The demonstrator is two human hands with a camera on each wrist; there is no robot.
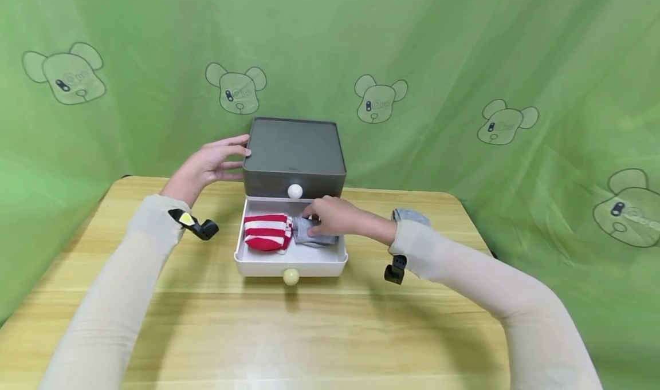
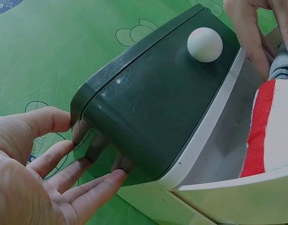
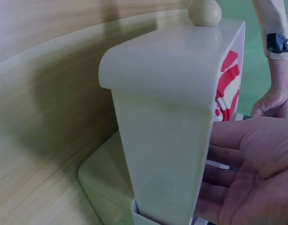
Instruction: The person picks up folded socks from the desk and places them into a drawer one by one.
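Observation:
A two-tier drawer box has a dark grey upper part (image 1: 296, 146) and a white lower drawer (image 1: 291, 270) pulled out. My left hand (image 1: 208, 164) rests its spread fingertips on the upper part's left side. Inside the drawer, my right hand (image 1: 332, 215) reaches down and pinches a folded grey cloth bundle (image 1: 309, 238); the drawer wall hides its fingertips in the right wrist view. Left of that bundle lies a red-and-white striped cloth bundle (image 1: 267, 232), also seen in the left wrist view.
Another grey cloth piece (image 1: 411, 215) lies on the wooden table (image 1: 309, 338), right of the box and partly behind my right sleeve. A white knob (image 1: 295, 191) sits on the dark front, a pale yellow knob (image 1: 291, 276) on the drawer. A green curtain (image 1: 309, 46) hangs behind.

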